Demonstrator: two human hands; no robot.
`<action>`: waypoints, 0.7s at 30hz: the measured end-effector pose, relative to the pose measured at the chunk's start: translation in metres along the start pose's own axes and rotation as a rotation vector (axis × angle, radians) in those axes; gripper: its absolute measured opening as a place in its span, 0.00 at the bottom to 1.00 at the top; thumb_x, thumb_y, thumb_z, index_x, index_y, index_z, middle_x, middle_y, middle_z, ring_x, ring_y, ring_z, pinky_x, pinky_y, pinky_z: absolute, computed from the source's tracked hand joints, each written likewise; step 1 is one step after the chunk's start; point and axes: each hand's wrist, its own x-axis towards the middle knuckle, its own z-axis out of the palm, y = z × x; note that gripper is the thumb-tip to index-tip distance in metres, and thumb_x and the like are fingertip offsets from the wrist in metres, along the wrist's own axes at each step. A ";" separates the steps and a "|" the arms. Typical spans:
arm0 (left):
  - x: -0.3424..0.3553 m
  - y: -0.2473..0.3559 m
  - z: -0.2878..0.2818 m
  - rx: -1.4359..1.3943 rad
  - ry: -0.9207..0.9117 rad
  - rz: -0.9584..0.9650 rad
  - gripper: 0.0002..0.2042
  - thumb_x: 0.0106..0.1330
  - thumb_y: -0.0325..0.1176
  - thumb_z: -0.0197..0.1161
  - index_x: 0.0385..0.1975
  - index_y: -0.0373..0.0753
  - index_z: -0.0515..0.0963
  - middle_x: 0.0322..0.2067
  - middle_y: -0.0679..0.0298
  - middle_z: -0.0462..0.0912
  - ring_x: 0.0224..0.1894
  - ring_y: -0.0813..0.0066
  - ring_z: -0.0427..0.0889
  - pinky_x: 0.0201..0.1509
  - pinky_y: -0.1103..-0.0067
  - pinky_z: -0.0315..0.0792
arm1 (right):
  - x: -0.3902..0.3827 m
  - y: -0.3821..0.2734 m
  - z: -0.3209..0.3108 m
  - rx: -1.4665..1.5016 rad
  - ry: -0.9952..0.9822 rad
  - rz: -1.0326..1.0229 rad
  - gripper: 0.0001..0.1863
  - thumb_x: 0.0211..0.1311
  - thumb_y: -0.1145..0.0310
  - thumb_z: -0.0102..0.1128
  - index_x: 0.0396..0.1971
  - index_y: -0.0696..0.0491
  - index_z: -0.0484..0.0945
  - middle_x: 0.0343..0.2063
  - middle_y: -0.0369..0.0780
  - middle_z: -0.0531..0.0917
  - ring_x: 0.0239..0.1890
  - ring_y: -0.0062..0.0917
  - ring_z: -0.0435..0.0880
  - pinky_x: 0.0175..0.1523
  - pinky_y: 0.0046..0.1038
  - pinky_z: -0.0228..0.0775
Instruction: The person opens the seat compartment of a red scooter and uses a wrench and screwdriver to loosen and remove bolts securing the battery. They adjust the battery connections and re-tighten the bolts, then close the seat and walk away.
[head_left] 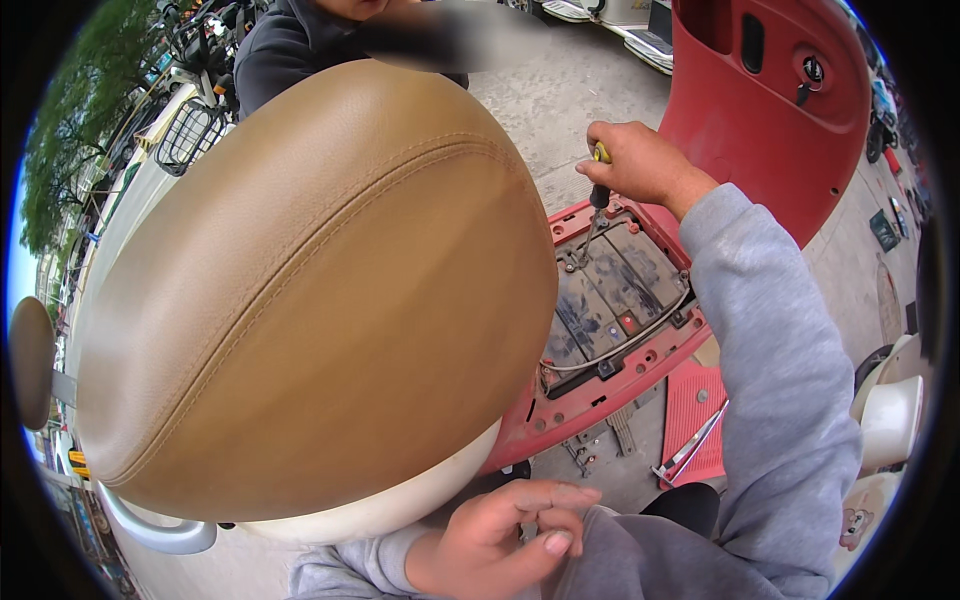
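My right hand (635, 165) is closed round the black and yellow handle of a screwdriver (599, 197). Its shaft points down at a terminal on one of the dusty dark batteries (630, 275), which sit in the floor opening of a red scooter body (560, 415). Whether the tip sits in a screw is too small to tell. My left hand (520, 535) hangs loosely half-curled in front of my lap, below the seat, its index finger stretched out and nothing visible in it. The large brown stitched seat (340, 300) fills the left and middle.
A red front panel (775, 110) rises beyond my right arm. On the ground lie a red ribbed mat (695, 420) with a long silver tool (690, 450) on it, and metal brackets (620, 430). Another person in a dark jacket (290, 55) is behind the seat.
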 end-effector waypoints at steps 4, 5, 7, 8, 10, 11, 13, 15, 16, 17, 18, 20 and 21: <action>-0.002 -0.008 0.000 -0.048 0.000 0.036 0.17 0.71 0.24 0.50 0.58 0.28 0.63 0.31 0.59 0.77 0.31 0.80 0.73 0.35 0.82 0.69 | -0.004 0.002 -0.002 0.037 0.031 -0.057 0.13 0.48 0.67 0.61 0.32 0.59 0.75 0.32 0.51 0.82 0.38 0.46 0.81 0.44 0.39 0.73; -0.002 -0.008 -0.001 -0.036 -0.005 0.021 0.17 0.71 0.24 0.50 0.58 0.28 0.63 0.31 0.60 0.77 0.31 0.80 0.73 0.35 0.82 0.69 | -0.006 0.003 -0.006 0.040 0.051 -0.078 0.12 0.48 0.67 0.61 0.31 0.59 0.75 0.32 0.51 0.82 0.38 0.46 0.81 0.44 0.39 0.73; -0.004 -0.007 -0.001 -0.043 -0.004 -0.016 0.17 0.71 0.24 0.50 0.58 0.28 0.63 0.31 0.60 0.77 0.31 0.80 0.73 0.35 0.82 0.69 | -0.010 0.004 -0.013 0.050 0.087 -0.078 0.12 0.47 0.68 0.61 0.31 0.59 0.75 0.32 0.52 0.81 0.37 0.45 0.81 0.42 0.39 0.73; -0.004 -0.005 0.000 -0.060 0.005 -0.038 0.17 0.71 0.25 0.50 0.58 0.28 0.63 0.32 0.60 0.77 0.31 0.80 0.73 0.35 0.82 0.69 | -0.012 0.005 -0.018 0.080 0.085 -0.056 0.12 0.47 0.68 0.61 0.30 0.59 0.75 0.31 0.53 0.81 0.36 0.45 0.81 0.42 0.39 0.73; -0.004 -0.004 0.001 -0.075 0.012 -0.067 0.17 0.71 0.25 0.50 0.58 0.29 0.63 0.32 0.60 0.77 0.31 0.80 0.73 0.35 0.82 0.69 | -0.016 0.004 -0.026 0.136 0.106 -0.028 0.12 0.47 0.68 0.60 0.30 0.59 0.74 0.30 0.53 0.81 0.35 0.44 0.81 0.41 0.38 0.73; -0.003 -0.003 0.002 -0.072 0.007 -0.073 0.17 0.72 0.25 0.50 0.58 0.29 0.63 0.32 0.60 0.77 0.31 0.80 0.73 0.35 0.82 0.69 | -0.017 0.004 -0.030 0.118 0.104 -0.011 0.12 0.47 0.68 0.60 0.30 0.59 0.74 0.29 0.53 0.81 0.34 0.44 0.81 0.40 0.38 0.72; 0.000 -0.002 0.002 -0.036 0.004 -0.073 0.17 0.72 0.25 0.50 0.58 0.29 0.63 0.32 0.60 0.77 0.31 0.80 0.74 0.36 0.82 0.69 | -0.020 0.004 -0.034 0.107 0.118 -0.032 0.12 0.48 0.67 0.60 0.30 0.59 0.74 0.28 0.52 0.81 0.33 0.43 0.81 0.39 0.37 0.72; 0.001 -0.001 0.003 0.019 0.014 -0.064 0.17 0.72 0.25 0.50 0.58 0.29 0.63 0.31 0.60 0.77 0.31 0.80 0.74 0.36 0.82 0.69 | -0.022 0.004 -0.032 0.132 0.142 -0.044 0.13 0.48 0.67 0.60 0.30 0.59 0.74 0.27 0.52 0.81 0.33 0.43 0.81 0.39 0.37 0.72; 0.001 -0.001 0.003 0.019 0.009 -0.062 0.17 0.72 0.25 0.50 0.58 0.29 0.64 0.31 0.61 0.77 0.31 0.80 0.74 0.36 0.82 0.69 | -0.022 0.004 -0.029 0.150 0.159 -0.066 0.13 0.48 0.67 0.60 0.30 0.60 0.73 0.27 0.52 0.80 0.33 0.43 0.81 0.39 0.37 0.72; 0.001 0.000 0.003 0.018 0.008 -0.063 0.17 0.72 0.25 0.50 0.58 0.29 0.64 0.31 0.61 0.77 0.32 0.80 0.74 0.37 0.82 0.70 | -0.023 0.004 -0.024 0.181 0.147 -0.048 0.13 0.48 0.67 0.60 0.30 0.60 0.73 0.27 0.52 0.81 0.32 0.42 0.82 0.38 0.37 0.72; 0.001 0.000 0.002 0.017 0.004 -0.063 0.17 0.72 0.25 0.50 0.58 0.29 0.64 0.31 0.61 0.77 0.32 0.80 0.74 0.37 0.82 0.70 | -0.023 0.003 -0.018 0.211 0.147 -0.041 0.13 0.48 0.67 0.60 0.31 0.60 0.73 0.27 0.52 0.81 0.31 0.42 0.82 0.37 0.37 0.73; 0.002 -0.001 0.002 0.009 -0.009 -0.033 0.17 0.72 0.25 0.50 0.58 0.29 0.64 0.31 0.61 0.77 0.32 0.80 0.74 0.37 0.82 0.70 | -0.023 0.003 -0.007 0.243 0.141 -0.027 0.13 0.49 0.68 0.60 0.31 0.60 0.72 0.27 0.51 0.81 0.29 0.40 0.82 0.35 0.36 0.73; 0.002 -0.001 0.002 0.004 -0.014 -0.018 0.16 0.72 0.25 0.50 0.57 0.28 0.64 0.31 0.61 0.77 0.32 0.80 0.74 0.37 0.82 0.70 | -0.023 0.003 -0.003 0.246 0.133 -0.022 0.13 0.50 0.68 0.60 0.31 0.60 0.72 0.26 0.51 0.80 0.27 0.39 0.83 0.33 0.36 0.74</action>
